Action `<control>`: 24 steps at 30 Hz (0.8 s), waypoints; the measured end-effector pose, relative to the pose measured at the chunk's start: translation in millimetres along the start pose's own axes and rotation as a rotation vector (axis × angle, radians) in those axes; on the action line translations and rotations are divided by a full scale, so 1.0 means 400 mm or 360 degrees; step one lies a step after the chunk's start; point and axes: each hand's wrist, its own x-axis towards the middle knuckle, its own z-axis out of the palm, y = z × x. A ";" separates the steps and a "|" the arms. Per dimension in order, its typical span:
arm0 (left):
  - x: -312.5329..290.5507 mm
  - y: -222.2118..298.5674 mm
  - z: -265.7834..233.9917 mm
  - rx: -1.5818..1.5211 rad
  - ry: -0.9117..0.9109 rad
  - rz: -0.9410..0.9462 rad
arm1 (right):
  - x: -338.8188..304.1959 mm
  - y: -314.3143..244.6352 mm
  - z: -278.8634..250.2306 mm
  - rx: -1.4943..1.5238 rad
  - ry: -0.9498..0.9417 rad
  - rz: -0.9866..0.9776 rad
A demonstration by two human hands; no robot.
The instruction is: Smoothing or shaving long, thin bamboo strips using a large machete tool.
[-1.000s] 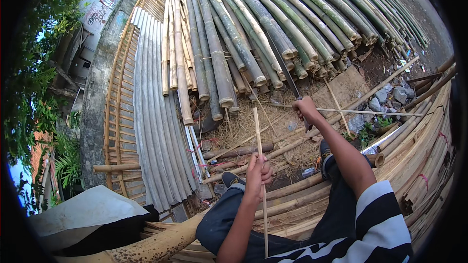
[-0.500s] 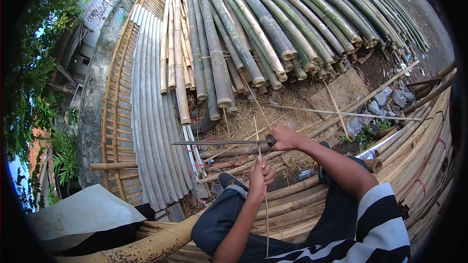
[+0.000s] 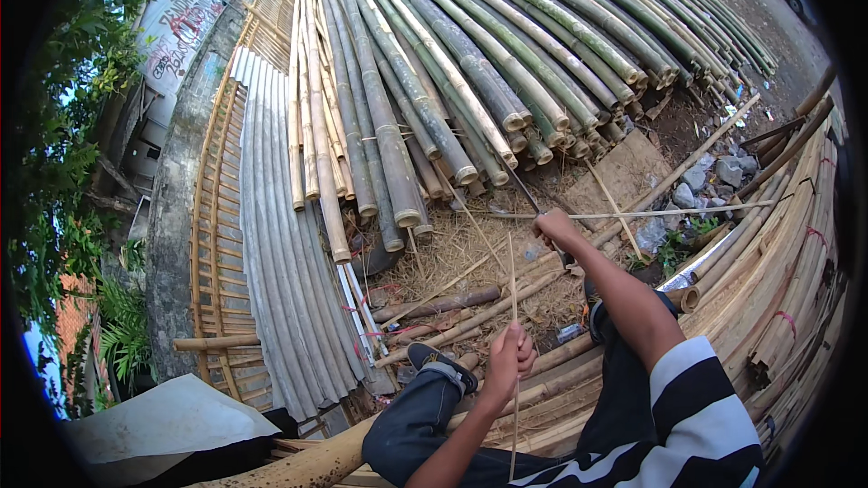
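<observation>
The person over there wears a wide fisheye, the left of two, on the head. It looks down and forward across the legs to the poles, near the hands on the close side of the poles, and reaches left of the poles to a wall, straight edges bowing.

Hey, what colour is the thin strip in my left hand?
The bamboo strip is pale tan, clearest in the head view.
</observation>
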 end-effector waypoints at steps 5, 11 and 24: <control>0.034 0.037 -0.069 -0.0101 -0.0023 0.0165 | 0.047 0.048 -0.049 0.1515 -0.0215 0.0532; 0.003 0.104 -0.044 0.0235 0.0002 0.0304 | -0.088 -0.098 0.002 0.1976 -0.0737 0.0535; -0.304 0.142 0.131 0.0512 -0.0274 0.0884 | -0.617 0.042 -0.007 0.1507 -0.1279 0.0419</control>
